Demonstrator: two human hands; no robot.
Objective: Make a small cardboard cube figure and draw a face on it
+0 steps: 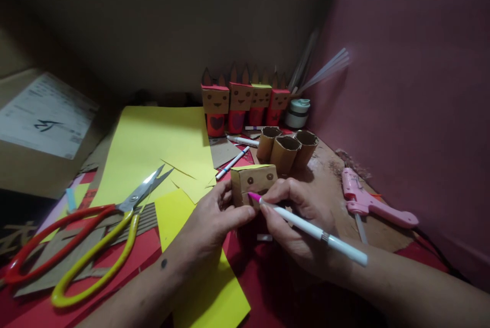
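My left hand [225, 213] is closed around the left side and bottom of a small cardboard box [264, 177] with a yellow top. Two round dark eyes are drawn on the box's front. In my right hand [296, 210] is a white marker [306, 226], pinched between thumb and fingers. Its magenta tip meets or nearly meets the front of the box below the left eye; exact contact I cannot tell. My right fingers cover the box's lower right part.
Scissors [132, 200] with red and yellow handles lie open at left on yellow paper [161, 134]. Cardboard tubes [285, 154] stand behind the box, with finished box-headed figures [241, 95] farther back. A pink glue gun [367, 200] lies at right beside the wall. Other markers [233, 163] lie near the tubes.
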